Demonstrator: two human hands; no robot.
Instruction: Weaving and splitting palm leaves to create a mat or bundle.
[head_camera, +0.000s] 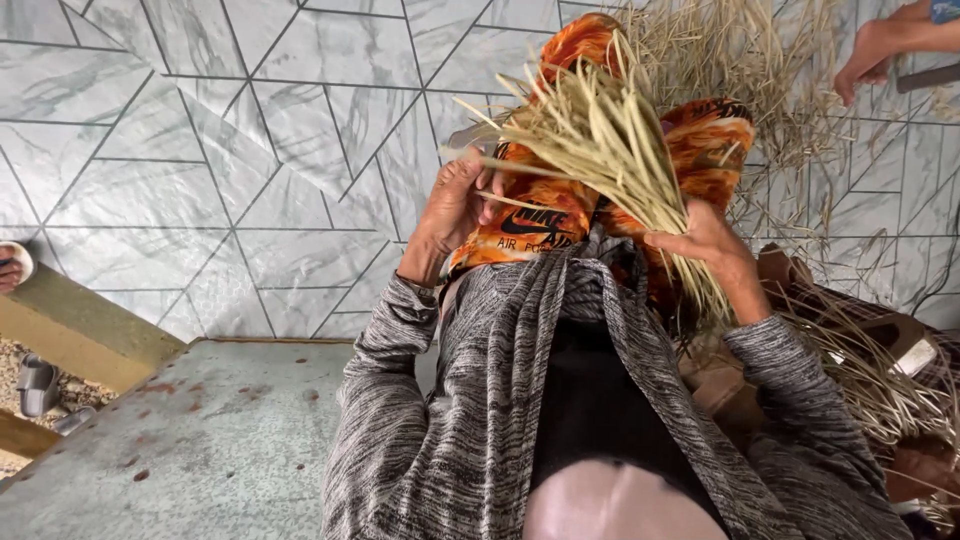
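R hand (712, 243) grips a bundle of straw (610, 150) at its lower end, fingers clenched round the stalks w/ thumb on top; the loose tips fan up and to the left over the lap. L hand (455, 205) is closed in a pinch on a single strand (520, 203) drawn out sideways from the bundle, fingertips curled in. Bundle sits above the knees, which are covered in orange patterned cloth (715, 140), in front of a grey tiled wall (200, 150).

Handling, as a judgement: stalks look dry, thin, v. light; springy along the length but prob. snap if bent sharp. Smooth and loose against each other, so they'd slide out of a slack grip. Best hold is tight near the base where they're gathered, not the splayed tips. Single strands are better taken near their lower end & pulled along their length.

More loose straw (880, 390) lies heaped at the right by the leg. Another person's hand (865, 60) shows top right, apart from this work. Grey sleeves (390, 400) cover both arms.
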